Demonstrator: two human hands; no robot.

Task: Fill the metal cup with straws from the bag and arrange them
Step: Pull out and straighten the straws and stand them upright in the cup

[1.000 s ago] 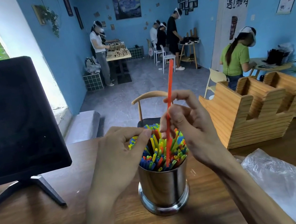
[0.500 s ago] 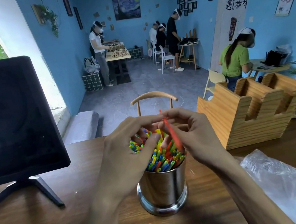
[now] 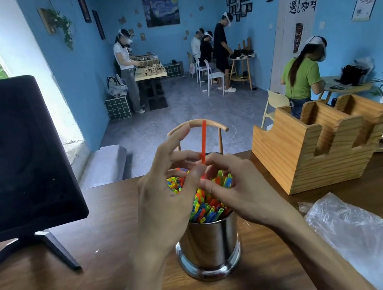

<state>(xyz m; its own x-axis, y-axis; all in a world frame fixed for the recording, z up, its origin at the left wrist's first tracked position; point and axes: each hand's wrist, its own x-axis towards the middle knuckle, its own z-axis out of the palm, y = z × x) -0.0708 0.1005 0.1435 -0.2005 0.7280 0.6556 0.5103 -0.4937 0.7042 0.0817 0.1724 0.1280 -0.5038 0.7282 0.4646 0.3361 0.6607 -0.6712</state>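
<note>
A shiny metal cup [image 3: 208,245] stands on the wooden table, packed with several colourful straws [image 3: 205,207]. One orange straw [image 3: 203,140] sticks upright above the bundle. Both hands meet over the cup at this straw's lower part. My left hand [image 3: 166,199] pinches it with thumb and middle finger, its index finger raised straight. My right hand [image 3: 240,192] pinches it from the other side with curled fingertips. The clear plastic bag [image 3: 365,237] lies flat at the right.
A black monitor [image 3: 12,158] on a stand is on the table at the left. A wooden holder [image 3: 311,151] stands at the back right. A chair back [image 3: 197,125] rises behind the table's far edge. Several people work at tables farther back.
The orange straw was pushed down into the bundle half a second ago and now stands higher again. My left hand rose from the straw tops to pinch it.
</note>
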